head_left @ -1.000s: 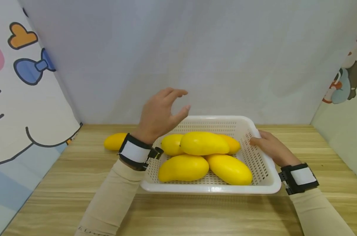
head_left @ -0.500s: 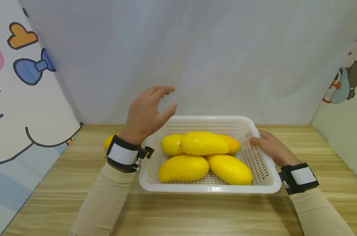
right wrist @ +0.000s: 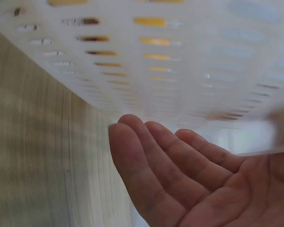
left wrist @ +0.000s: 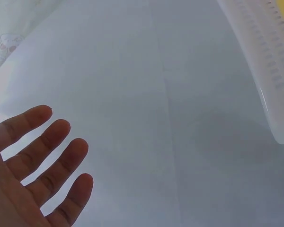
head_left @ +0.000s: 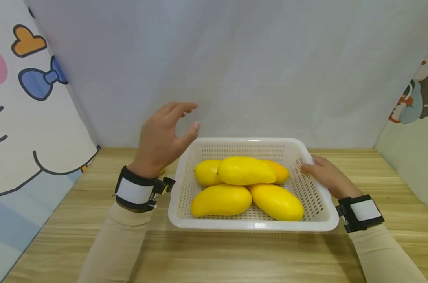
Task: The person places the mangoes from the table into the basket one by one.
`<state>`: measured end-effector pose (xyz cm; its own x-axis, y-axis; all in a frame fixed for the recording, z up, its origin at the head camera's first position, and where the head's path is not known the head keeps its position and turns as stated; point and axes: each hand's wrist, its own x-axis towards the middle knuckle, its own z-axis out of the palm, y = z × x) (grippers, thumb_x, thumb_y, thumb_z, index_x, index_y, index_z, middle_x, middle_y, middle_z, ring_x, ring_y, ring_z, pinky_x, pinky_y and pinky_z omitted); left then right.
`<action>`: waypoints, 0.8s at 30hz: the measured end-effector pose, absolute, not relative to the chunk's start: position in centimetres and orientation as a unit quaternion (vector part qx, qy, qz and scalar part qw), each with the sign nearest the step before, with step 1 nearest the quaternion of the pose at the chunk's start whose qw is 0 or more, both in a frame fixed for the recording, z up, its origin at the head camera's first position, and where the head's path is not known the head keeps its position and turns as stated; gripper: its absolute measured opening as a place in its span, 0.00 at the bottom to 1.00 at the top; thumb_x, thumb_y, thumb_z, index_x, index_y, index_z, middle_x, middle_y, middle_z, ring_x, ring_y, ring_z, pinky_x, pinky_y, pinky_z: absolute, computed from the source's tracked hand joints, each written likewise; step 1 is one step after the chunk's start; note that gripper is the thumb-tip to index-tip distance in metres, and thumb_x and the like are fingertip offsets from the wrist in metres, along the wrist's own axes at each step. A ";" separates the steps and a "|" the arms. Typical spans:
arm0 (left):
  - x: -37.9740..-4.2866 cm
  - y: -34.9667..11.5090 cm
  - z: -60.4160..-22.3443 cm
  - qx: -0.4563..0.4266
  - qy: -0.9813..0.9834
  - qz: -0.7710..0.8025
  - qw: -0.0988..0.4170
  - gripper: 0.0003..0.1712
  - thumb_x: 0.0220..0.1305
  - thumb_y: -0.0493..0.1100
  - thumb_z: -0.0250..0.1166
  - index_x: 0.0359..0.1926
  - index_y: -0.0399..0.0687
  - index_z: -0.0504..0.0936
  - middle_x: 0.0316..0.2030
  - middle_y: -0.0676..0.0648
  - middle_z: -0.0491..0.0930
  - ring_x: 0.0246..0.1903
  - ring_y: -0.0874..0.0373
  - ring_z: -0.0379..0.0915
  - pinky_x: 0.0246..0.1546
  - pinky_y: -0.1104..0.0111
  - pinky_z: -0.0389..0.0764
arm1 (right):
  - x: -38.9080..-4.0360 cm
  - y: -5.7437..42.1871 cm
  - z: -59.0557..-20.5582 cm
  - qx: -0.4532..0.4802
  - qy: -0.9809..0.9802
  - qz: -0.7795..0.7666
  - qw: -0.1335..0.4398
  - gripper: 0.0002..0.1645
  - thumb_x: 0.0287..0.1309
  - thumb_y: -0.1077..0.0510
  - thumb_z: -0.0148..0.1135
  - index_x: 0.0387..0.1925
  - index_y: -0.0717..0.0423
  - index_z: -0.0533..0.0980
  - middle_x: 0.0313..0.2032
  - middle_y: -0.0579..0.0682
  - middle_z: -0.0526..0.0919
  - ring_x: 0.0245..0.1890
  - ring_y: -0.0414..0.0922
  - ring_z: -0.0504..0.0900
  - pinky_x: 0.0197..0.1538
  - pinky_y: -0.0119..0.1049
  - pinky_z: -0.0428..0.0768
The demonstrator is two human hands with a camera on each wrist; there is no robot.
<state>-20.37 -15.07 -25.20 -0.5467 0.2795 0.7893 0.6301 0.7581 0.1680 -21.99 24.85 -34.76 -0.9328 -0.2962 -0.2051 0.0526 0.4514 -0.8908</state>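
Note:
My right hand [head_left: 332,179] grips the right end of a white plastic basket [head_left: 256,225], thumb over the rim. In the right wrist view its fingers [right wrist: 168,158] lie against the outside of the perforated wall. Several yellow mangoes are in the basket, one mango [head_left: 247,170] resting on top of the others. My left hand [head_left: 160,137] is raised beyond the basket's left end, holding nothing. Its fingers [left wrist: 52,135] are spread and relaxed in the left wrist view. Behind the left wrist, another mango [head_left: 162,171] on the table is almost wholly hidden.
The wood-grain table [head_left: 235,259] runs back to a pale cloth backdrop [head_left: 256,70]. Cartoon-printed panels stand at both sides, the left panel [head_left: 54,129] closer to the left arm.
My left hand has moved left, away from above the basket, and its wrist now covers most of the mango on the table. The right hand keeps its grip on the basket.

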 end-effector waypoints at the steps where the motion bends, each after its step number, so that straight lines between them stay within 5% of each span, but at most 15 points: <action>1: -20.3 -15.2 -25.2 -0.268 -0.851 -0.224 0.393 0.26 0.62 0.60 0.51 0.54 0.52 0.76 0.48 0.51 0.77 0.43 0.58 0.71 0.35 0.63 0.74 | -22.0 24.9 -34.7 -0.073 0.835 -0.519 0.168 0.30 0.64 0.56 0.43 0.66 0.61 0.54 0.46 0.71 0.74 0.33 0.57 0.82 0.32 0.53 0.80; 24: -19.0 -17.8 -26.3 -0.250 -0.863 -0.201 0.391 0.25 0.62 0.59 0.51 0.54 0.52 0.76 0.47 0.49 0.77 0.42 0.57 0.70 0.35 0.61 0.74 | -22.1 24.9 -35.0 -0.072 0.832 -0.522 0.174 0.31 0.65 0.55 0.44 0.66 0.60 0.53 0.46 0.71 0.73 0.33 0.58 0.81 0.31 0.53 0.80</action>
